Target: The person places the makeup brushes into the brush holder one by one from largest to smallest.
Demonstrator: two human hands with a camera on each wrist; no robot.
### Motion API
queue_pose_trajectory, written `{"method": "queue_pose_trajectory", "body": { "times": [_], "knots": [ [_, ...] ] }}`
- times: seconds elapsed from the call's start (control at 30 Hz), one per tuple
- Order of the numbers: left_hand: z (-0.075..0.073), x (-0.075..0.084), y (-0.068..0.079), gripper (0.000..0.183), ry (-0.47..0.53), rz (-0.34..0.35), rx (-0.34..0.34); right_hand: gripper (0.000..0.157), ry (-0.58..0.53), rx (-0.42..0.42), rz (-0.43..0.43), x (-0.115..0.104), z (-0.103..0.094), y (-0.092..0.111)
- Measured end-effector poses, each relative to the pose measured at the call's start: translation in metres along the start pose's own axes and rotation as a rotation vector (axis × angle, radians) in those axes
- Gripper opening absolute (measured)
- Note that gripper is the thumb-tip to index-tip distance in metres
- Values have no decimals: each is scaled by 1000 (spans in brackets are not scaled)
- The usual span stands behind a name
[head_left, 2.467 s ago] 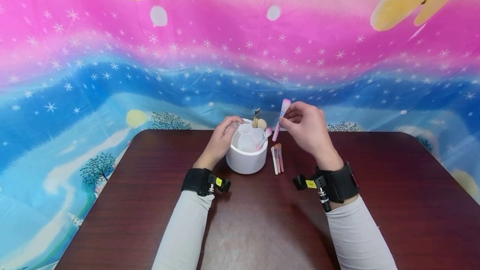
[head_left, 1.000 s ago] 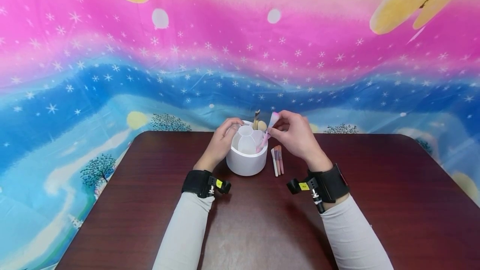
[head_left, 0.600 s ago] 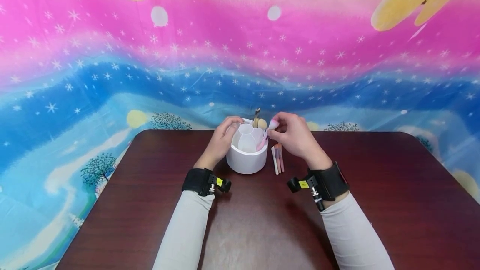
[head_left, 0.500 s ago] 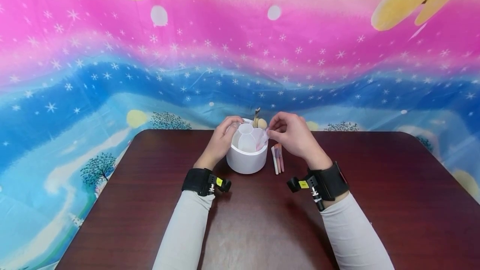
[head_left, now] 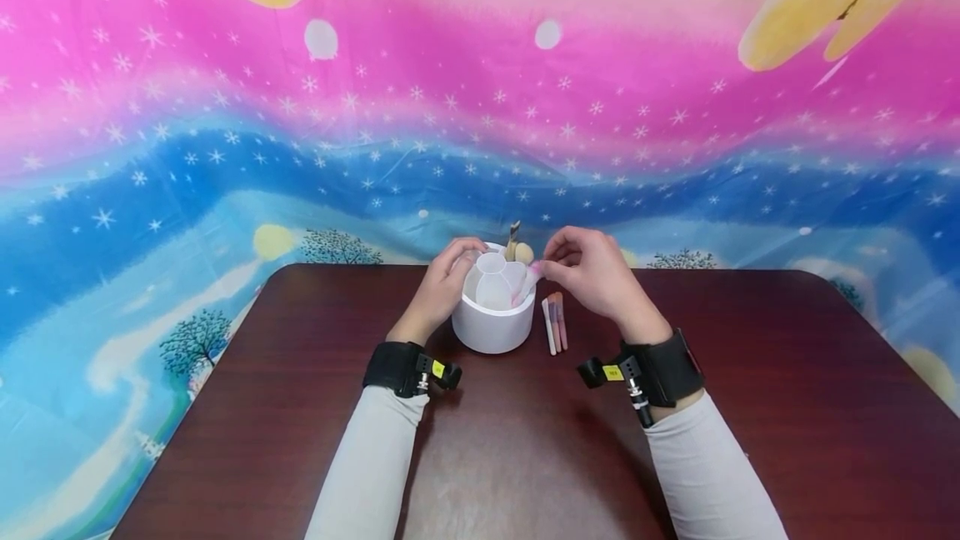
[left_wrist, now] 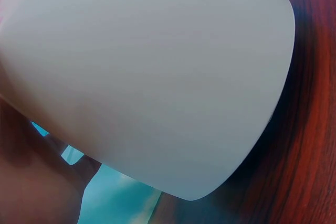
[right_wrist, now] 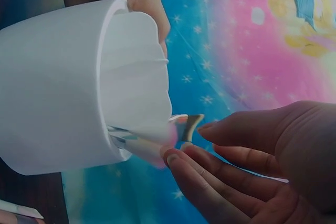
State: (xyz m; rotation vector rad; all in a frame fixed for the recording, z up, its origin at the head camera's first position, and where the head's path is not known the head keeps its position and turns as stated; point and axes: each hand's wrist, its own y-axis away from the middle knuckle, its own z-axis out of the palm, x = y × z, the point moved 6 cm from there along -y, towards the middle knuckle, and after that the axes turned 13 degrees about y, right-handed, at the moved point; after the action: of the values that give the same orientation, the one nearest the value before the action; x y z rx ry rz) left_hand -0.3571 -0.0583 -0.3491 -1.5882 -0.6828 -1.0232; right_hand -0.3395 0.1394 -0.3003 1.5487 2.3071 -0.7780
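A white round makeup brush holder (head_left: 491,333) with inner dividers stands on the table. My left hand (head_left: 444,280) grips its left rim; in the left wrist view the white wall (left_wrist: 168,77) fills most of the picture. Pink-and-white makeup brushes (right_wrist: 142,148) lean in the right-hand compartment, heads sticking out past the rim. My right hand (head_left: 592,275) is just right of them. In the right wrist view its thumb and fingers are apart, with a fingertip (right_wrist: 173,160) at or touching a pink brush head. Their handle ends are hidden inside.
Several small makeup brushes (head_left: 555,323), white and brownish pink, lie side by side on the dark wood table (head_left: 487,457), right of the holder. A gold-toned brush (head_left: 513,242) and a round beige head (head_left: 524,253) rise from the back compartment. A patterned cloth (head_left: 480,132) hangs behind.
My right hand has carried a pink brush left and down into the holder, let go of it and drawn slightly right. The left hand has stayed on the rim.
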Motion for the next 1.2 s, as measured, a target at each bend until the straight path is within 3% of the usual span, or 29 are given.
{"method": "queue_pose_trajectory", "body": {
  "times": [0.27, 0.4, 0.93, 1.17, 1.2],
  "knots": [
    [0, 1, 1, 24, -4, -1, -2, 9, 4, 62, 39, 10, -6, 0],
    [0, 1, 1, 24, -6, -3, 2, 9, 56, 58, 71, 18, -3, -2],
    [0, 1, -2, 24, 0, -3, 1, 24, 279, -235, 227, 68, 39, -4],
    [0, 1, -1, 24, -1, -9, -1, 8, 347, -302, 234, 74, 57, -2],
    [0, 0, -1, 24, -1, -11, -2, 13, 352, -312, 231, 74, 59, -2]
  ]
}}
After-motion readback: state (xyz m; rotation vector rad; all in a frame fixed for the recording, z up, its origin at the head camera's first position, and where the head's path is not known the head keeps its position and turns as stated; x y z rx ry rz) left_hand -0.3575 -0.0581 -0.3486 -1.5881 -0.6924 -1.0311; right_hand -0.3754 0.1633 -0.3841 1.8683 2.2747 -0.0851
